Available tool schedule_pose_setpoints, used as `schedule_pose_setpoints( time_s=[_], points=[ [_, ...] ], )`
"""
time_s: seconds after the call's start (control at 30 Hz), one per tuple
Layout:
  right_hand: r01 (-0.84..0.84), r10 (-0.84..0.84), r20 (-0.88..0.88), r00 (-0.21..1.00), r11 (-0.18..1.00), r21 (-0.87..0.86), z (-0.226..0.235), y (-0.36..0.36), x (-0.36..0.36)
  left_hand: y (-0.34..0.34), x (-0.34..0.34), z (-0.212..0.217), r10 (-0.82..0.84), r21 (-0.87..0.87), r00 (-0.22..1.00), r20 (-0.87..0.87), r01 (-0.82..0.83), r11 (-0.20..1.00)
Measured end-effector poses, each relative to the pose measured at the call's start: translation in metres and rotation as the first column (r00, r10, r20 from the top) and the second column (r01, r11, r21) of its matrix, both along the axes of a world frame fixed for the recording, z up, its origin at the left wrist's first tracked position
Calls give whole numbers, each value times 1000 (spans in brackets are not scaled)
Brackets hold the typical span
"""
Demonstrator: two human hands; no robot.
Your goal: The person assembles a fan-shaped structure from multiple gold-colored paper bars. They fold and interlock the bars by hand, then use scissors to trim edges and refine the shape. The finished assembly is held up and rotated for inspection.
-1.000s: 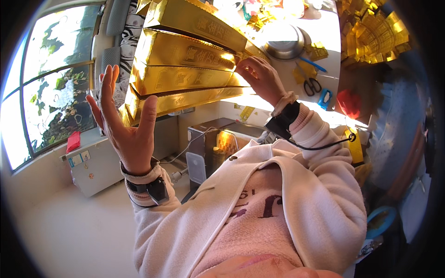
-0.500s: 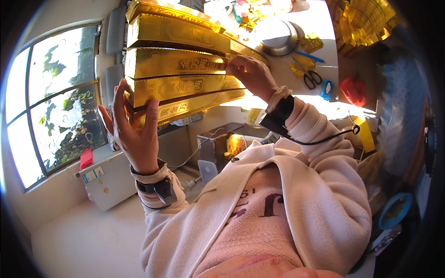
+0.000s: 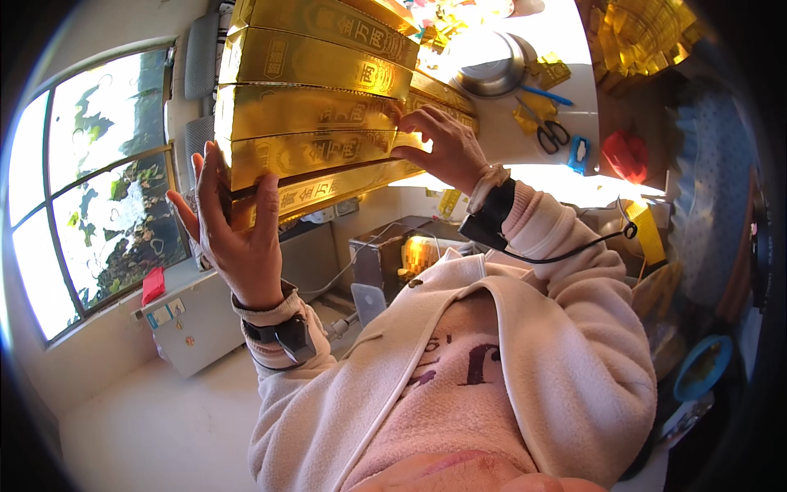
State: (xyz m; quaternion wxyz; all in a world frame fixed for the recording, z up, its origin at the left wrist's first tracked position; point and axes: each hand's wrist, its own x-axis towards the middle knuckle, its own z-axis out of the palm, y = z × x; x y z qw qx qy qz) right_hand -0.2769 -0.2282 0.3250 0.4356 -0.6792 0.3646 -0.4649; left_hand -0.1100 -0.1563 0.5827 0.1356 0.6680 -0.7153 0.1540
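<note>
Several long, shiny gold boxes (image 3: 307, 115) with embossed faces lie stacked in front of me. At the stack's lower left corner is my left hand (image 3: 238, 221). Its fingers are spread along the left end, and its thumb lies against the front of the lower boxes. My right hand (image 3: 447, 148) is at the right end, fingers curved and thumb held apart from them. Those fingertips touch or nearly touch the ends of the middle and lower boxes. The contact behind the stack is hidden, and the top box runs out of view.
Beyond the stack, a white table (image 3: 570, 66) holds a round metal dish (image 3: 492, 70), scissors (image 3: 551, 135), a blue pen (image 3: 548, 96) and a blue object (image 3: 579, 154). A red bundle (image 3: 625, 156) lies right of it. Gold folded paper (image 3: 643, 37) fills the far right corner. A window (image 3: 98, 180) is left.
My right thumb and fingers have spread from a closer pinch at the boxes' right end. The upper boxes have shifted upward in view and show more of their faces. My left hand moved slightly.
</note>
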Motion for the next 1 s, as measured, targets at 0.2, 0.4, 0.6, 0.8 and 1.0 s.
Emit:
schedule_pose_setpoints(
  time_s=[0.2, 0.4, 0.6, 0.8, 1.0],
  points=[
    [129, -143, -63, 988, 973, -191, 0, 6, 7, 1, -1, 0, 11, 5, 999, -43, -11, 1000],
    [118, -135, -69, 988, 970, -214, 2, 4, 6, 2, 4, -1, -22, -14, 999, 38, 22, 1000],
    [89, -87, 29, 996, 994, -70, -31, 8, 4, 3, 4, -2, -23, -32, 999, 48, 25, 999],
    [483, -553, -50, 831, 675, 557, -216, 35, -101, 5, -3, -3, 23, -53, 991, 133, -16, 998],
    [623, -506, -375, 777, 527, 578, -371, 92, -231, 6, -6, -5, 18, -53, 999, 36, -16, 998]
  ],
)
